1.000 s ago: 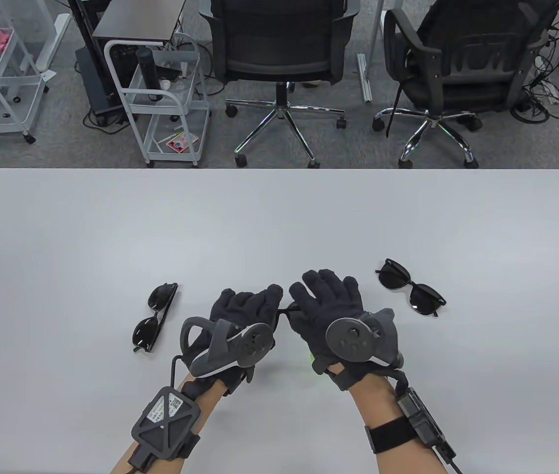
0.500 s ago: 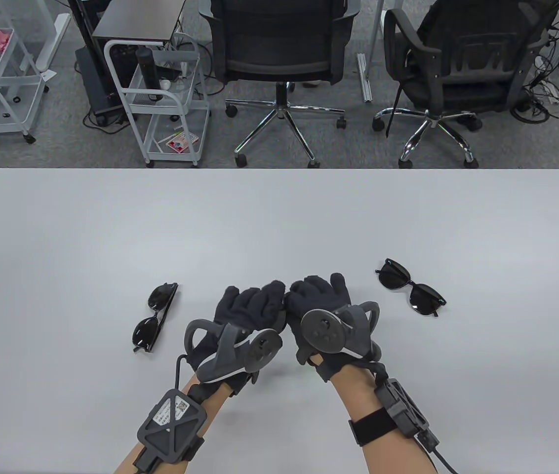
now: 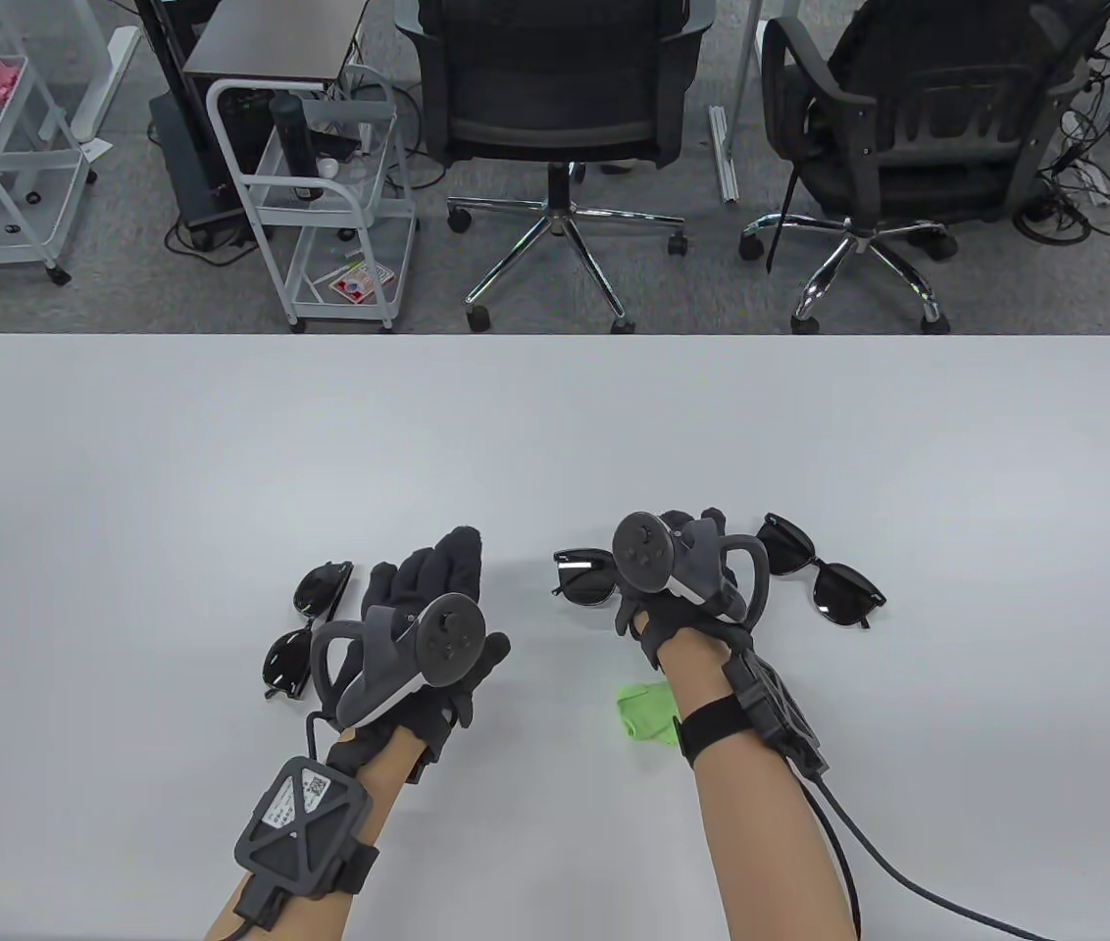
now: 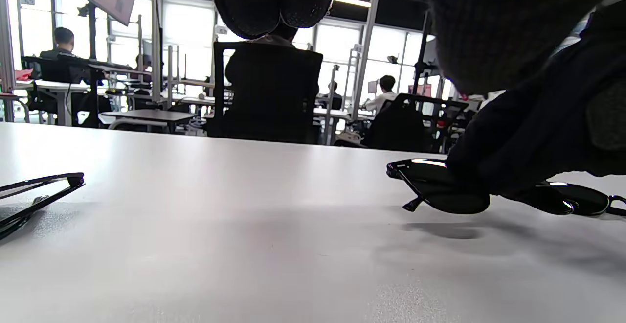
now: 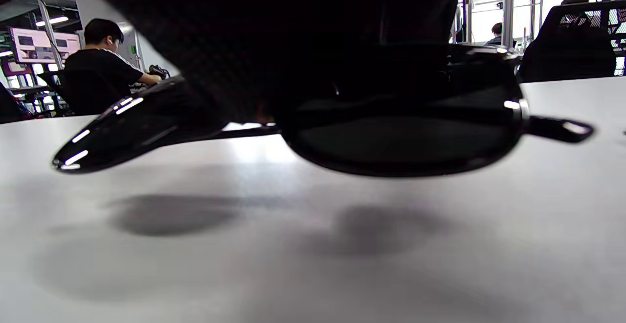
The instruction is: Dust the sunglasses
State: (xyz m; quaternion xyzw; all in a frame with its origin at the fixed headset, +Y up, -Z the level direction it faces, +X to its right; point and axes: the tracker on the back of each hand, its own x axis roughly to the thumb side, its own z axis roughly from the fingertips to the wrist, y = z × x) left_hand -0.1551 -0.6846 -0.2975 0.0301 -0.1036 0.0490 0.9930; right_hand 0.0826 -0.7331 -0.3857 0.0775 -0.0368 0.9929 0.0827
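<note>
At the left of the white table (image 3: 555, 431), 1 folded pair of sunglasses (image 3: 308, 629) lies just beside the left hand (image 3: 418, 627), whose fingers stretch out, released and gripping nothing. Right of centre, the right hand (image 3: 673, 578) grasps a second pair of sunglasses (image 3: 582, 578), lifted off the table above its shadow. A green cloth (image 3: 648, 714) lies under that wrist. A third pair (image 3: 825, 580) rests further right. Beyond the table, 2 office chairs (image 3: 555, 118) stand on grey carpet.
</note>
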